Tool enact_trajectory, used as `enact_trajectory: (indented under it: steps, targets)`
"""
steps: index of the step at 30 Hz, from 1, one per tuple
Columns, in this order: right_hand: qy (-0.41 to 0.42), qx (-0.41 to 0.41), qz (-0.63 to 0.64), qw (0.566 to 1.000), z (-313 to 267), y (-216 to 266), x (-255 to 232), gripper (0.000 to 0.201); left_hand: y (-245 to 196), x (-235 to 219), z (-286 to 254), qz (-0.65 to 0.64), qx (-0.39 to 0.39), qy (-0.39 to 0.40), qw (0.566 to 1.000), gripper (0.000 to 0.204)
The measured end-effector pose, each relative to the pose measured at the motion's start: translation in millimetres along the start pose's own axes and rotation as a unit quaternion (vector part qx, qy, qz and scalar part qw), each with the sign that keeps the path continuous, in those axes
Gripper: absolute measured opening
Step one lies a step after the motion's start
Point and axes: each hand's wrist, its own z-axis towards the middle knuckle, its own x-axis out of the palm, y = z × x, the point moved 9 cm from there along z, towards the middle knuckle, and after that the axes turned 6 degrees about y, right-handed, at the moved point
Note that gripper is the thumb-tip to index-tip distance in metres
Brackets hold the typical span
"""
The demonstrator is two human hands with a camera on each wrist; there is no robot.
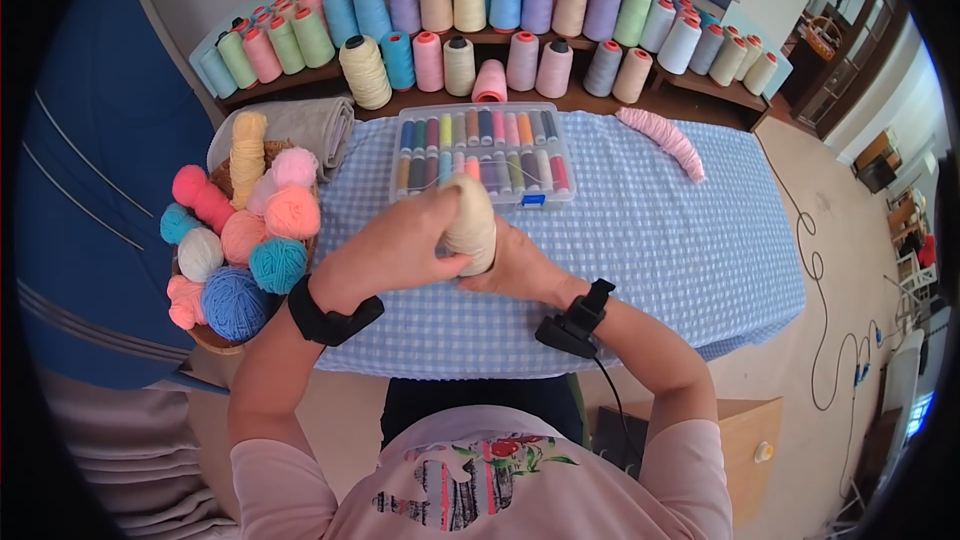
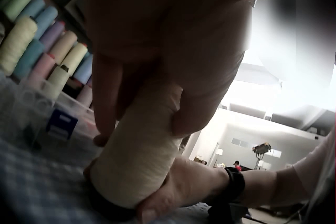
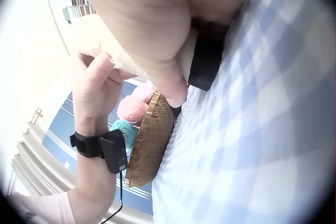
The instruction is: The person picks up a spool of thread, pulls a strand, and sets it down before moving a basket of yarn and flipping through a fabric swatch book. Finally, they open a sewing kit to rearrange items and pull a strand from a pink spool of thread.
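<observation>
A cream thread cone [image 1: 472,228] is held tilted above the checked cloth, in front of the thread box [image 1: 567,180]. My left hand [image 1: 400,240] grips its upper part from the left; in the left wrist view the thumb and fingers of that hand [image 2: 173,40] wrap the narrow end of the cone [image 2: 139,145]. My right hand [image 1: 520,265] holds the lower part from the right, and in the right wrist view this hand [image 3: 157,24] curls round the cone just above its black base [image 3: 207,61].
A wicker basket [image 1: 222,343] of yarn balls stands at the left, beside a folded grey cloth [image 1: 290,130]. Rows of thread cones [image 1: 505,2] line the shelf behind. A pink yarn skein [image 1: 664,140] lies at the right on the checked cloth [image 1: 700,240].
</observation>
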Motion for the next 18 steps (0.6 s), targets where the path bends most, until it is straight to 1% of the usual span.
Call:
enact_trajectory:
  steps: [2, 3, 4, 5, 6, 7, 8, 9, 10, 12, 13, 15, 16, 18]
  targets:
    - [0.006, 0.041, -0.05, 0.998, 0.5, -1.6, -0.2, 0.078, 7.1, -5.9, -9.0, -0.103, -0.012, -0.056, 0.993, 0.044]
    - [0.002, 0.039, -0.05, 0.998, -0.5, 3.1, -3.4, 0.078, 6.2, -5.1, -13.3, -0.1, -0.008, -0.055, 0.993, 0.044]
    - [-0.003, 0.012, -0.021, 1.0, -2.9, 13.2, -8.0, 0.076, 14.8, -15.2, -22.5, -0.184, -0.032, -0.129, 0.974, 0.044]
    - [-0.005, -0.014, 0.008, 1.0, -6.5, 23.7, -12.6, 0.074, 27.3, -24.0, -32.3, -0.268, -0.057, -0.201, 0.94, 0.044]
    - [-0.007, -0.015, 0.007, 1.0, -11.4, 32.3, -17.8, 0.074, 35.5, -24.8, -34.7, -0.267, -0.056, -0.201, 0.941, 0.044]
    - [0.005, -0.008, 0.171, 0.985, -16.3, 38.2, -21.9, 0.071, 54.1, -28.8, -41.2, -0.374, -0.045, -0.25, 0.892, 0.046]
    - [0.018, -0.001, 0.329, 0.944, -18.3, 43.8, -23.7, 0.069, 66.7, -33.0, -46.0, -0.475, -0.031, -0.296, 0.828, 0.048]
    - [0.001, -0.037, 0.339, 0.94, -20.3, 53.7, -30.2, 0.06, 66.5, -32.4, -48.5, -0.551, -0.002, -0.302, 0.778, 0.049]
    - [0.004, -0.041, 0.334, 0.942, -22.0, 59.9, -31.3, 0.06, 65.0, -31.1, -48.4, -0.549, 0.003, -0.307, 0.777, 0.049]
    - [-0.046, -0.04, 0.326, 0.943, -26.5, 64.7, -40.0, 0.052, 65.9, -14.2, -39.8, -0.673, 0.033, -0.294, 0.678, 0.043]
    - [-0.045, -0.042, 0.324, 0.944, -26.9, 66.8, -38.3, 0.052, 64.1, -8.9, -36.2, -0.672, 0.037, -0.295, 0.678, 0.043]
    - [-0.092, -0.096, 0.296, 0.946, -29.2, 75.8, -46.2, 0.043, 61.6, 12.2, -22.5, -0.746, 0.029, -0.263, 0.611, 0.041]
    - [-0.09, -0.098, 0.292, 0.947, -28.0, 76.1, -45.7, 0.043, 59.6, 15.9, -18.4, -0.746, 0.034, -0.264, 0.61, 0.041]
    - [-0.102, -0.194, 0.243, 0.945, -30.7, 90.7, -50.8, 0.038, 50.2, 34.9, -4.7, -0.83, 0.041, -0.188, 0.524, 0.044]
